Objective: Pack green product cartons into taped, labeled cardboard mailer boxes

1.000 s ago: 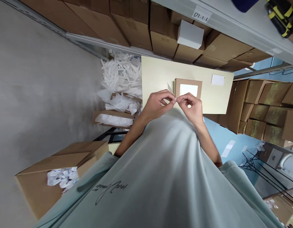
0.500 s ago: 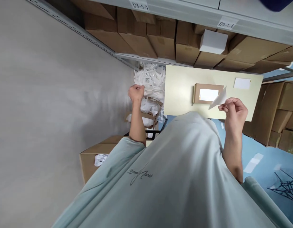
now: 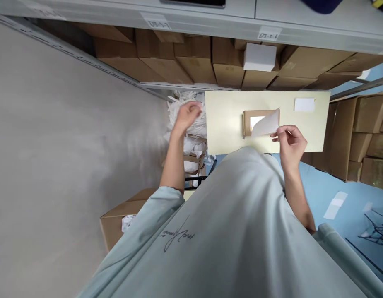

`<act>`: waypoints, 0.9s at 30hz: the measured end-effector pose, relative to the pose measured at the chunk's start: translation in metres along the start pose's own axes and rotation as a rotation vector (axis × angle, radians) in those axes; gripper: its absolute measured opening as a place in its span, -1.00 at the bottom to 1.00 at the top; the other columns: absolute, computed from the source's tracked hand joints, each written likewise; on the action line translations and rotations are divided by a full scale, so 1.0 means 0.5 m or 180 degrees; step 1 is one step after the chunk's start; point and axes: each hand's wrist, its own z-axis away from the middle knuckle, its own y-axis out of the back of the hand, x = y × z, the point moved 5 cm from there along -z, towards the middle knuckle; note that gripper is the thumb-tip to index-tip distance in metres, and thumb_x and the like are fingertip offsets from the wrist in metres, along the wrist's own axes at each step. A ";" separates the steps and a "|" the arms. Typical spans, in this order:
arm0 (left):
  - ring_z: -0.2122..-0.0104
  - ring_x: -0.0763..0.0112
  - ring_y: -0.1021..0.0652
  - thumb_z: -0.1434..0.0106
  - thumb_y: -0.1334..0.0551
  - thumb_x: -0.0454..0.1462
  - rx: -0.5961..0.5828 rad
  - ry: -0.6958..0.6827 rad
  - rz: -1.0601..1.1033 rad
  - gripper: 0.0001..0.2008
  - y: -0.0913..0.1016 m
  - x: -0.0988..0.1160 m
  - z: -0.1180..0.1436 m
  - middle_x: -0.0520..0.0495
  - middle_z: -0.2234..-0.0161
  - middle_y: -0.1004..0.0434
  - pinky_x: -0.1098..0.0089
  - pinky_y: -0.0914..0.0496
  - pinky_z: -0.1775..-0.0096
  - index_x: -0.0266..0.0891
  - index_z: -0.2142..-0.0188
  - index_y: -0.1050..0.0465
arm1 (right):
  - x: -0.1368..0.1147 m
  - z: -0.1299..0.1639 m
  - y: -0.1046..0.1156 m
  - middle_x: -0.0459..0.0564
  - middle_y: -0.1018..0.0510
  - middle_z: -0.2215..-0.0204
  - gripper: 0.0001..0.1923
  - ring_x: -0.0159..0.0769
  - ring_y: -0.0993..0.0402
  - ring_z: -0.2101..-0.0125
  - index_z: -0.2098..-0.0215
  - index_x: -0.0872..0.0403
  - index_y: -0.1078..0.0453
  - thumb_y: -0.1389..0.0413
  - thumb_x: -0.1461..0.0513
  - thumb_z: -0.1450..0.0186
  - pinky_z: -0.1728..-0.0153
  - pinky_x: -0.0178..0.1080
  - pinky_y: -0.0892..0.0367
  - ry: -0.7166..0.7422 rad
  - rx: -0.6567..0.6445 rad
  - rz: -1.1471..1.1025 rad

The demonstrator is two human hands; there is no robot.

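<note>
Left hand (image 3: 189, 114) raised out to the side, fingers loosely curled; right hand (image 3: 290, 141) forward, fingertips pinched together.

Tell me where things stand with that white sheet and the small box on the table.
Done: a white patch already sits on the small box on the table. In hand: the right hand pinches a white sheet just above that box, while the left hand is out over the white scrap pile, holding nothing I can see. Left: the sheet is not yet set down.
</note>
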 end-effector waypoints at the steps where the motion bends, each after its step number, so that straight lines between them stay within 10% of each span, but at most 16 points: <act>1: 0.18 0.34 -0.72 -0.26 -0.56 0.04 -0.0290 0.0046 0.0331 -0.59 -0.074 0.018 0.040 -0.08 0.26 -0.71 0.27 -0.60 -0.03 -0.15 0.31 -0.48 | -0.005 0.000 -0.001 -0.12 -0.55 0.31 -0.67 -0.30 -0.67 0.37 0.25 -0.05 -0.53 -0.36 -0.09 -0.45 0.34 -0.22 -0.63 0.0127 -0.0011 0.0086; 4: 0.07 0.24 -0.76 -0.23 -0.56 0.23 -0.0949 -0.0011 0.1025 -0.45 -0.257 0.083 0.181 -0.18 0.08 -0.79 0.18 -0.62 -0.11 -0.14 0.23 -0.52 | -0.015 0.003 -0.009 -0.04 -0.61 0.23 -0.72 -0.23 -0.64 0.27 0.21 -0.09 -0.57 -0.33 -0.07 -0.50 0.24 -0.15 -0.65 0.0545 -0.0288 0.0526; 7: 0.08 0.24 -0.75 -0.23 -0.54 0.30 -0.0795 0.0032 0.1300 -0.40 -0.340 0.123 0.271 -0.12 0.14 -0.77 0.19 -0.63 -0.07 -0.11 0.23 -0.49 | -0.003 0.011 -0.024 -0.01 -0.65 0.22 -0.81 -0.18 -0.62 0.22 0.18 -0.12 -0.61 -0.32 0.00 -0.53 0.16 -0.12 -0.63 0.0885 -0.0832 0.0976; 16: 0.46 0.51 -0.50 -0.26 -0.59 0.02 0.0080 0.0145 0.1463 -0.60 -0.404 0.086 0.268 0.13 0.49 -0.43 0.47 -0.47 0.35 -0.13 0.33 -0.49 | 0.067 0.000 0.006 -0.03 -0.70 0.20 -0.72 -0.31 -0.60 0.34 0.10 -0.10 -0.72 -0.20 0.03 -0.65 0.30 -0.22 -0.50 0.1002 -0.1801 0.1145; 23: 0.42 0.48 -0.54 -0.17 -0.66 -0.04 0.0226 0.0219 0.1653 -0.57 -0.425 0.083 0.269 0.10 0.45 -0.45 0.50 -0.49 0.36 -0.13 0.39 -0.46 | 0.146 -0.156 0.170 -0.02 -0.71 0.18 -0.70 -0.29 -0.57 0.38 0.12 -0.09 -0.79 -0.38 -0.10 -0.50 0.33 -0.13 -0.59 0.0160 -0.0929 0.0498; 27: 0.42 0.47 -0.55 -0.18 -0.66 -0.07 0.0207 0.0216 0.1520 -0.58 -0.444 0.088 0.279 0.10 0.46 -0.45 0.49 -0.53 0.35 -0.14 0.40 -0.47 | 0.214 -0.213 0.197 -0.10 -0.66 0.34 -0.64 -0.38 -0.44 0.49 0.16 -0.08 -0.78 -0.45 -0.15 -0.38 0.42 -0.18 -0.53 -0.0429 -0.1152 0.0218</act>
